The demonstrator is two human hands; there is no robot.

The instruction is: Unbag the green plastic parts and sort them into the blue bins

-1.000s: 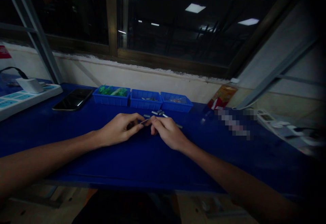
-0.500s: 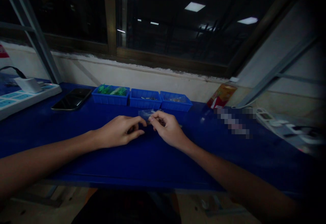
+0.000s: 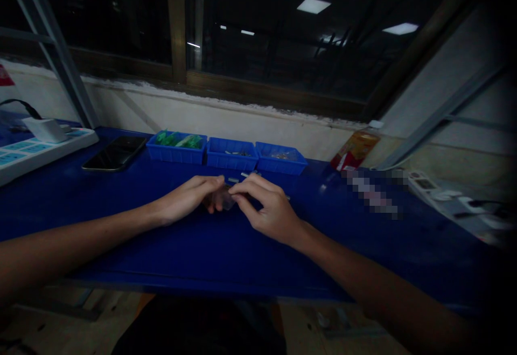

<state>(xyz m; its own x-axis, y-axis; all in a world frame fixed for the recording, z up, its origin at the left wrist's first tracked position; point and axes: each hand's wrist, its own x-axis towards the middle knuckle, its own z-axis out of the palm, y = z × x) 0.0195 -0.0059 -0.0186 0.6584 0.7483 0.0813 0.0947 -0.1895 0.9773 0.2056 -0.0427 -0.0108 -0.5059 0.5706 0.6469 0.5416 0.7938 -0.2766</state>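
A small clear plastic bag is between my two hands, just above the blue table. My left hand is closed on its left side, thumb above and fingers curled beneath. The fingertips of my right hand pinch the bag's right edge. Whether anything lies inside the bag is too dim to tell. Just beyond my fingers, small metallic pieces lie on the table, partly hidden by my right hand.
Along the wall stand three blue bins: one with green pieces, a middle one and a right one with small parts. A phone and a power strip lie left. A bottle stands right.
My left hand has turned and closed on the bag, where before it was apart from it. The bag has come lower and nearer, uncovering metallic pieces behind it.
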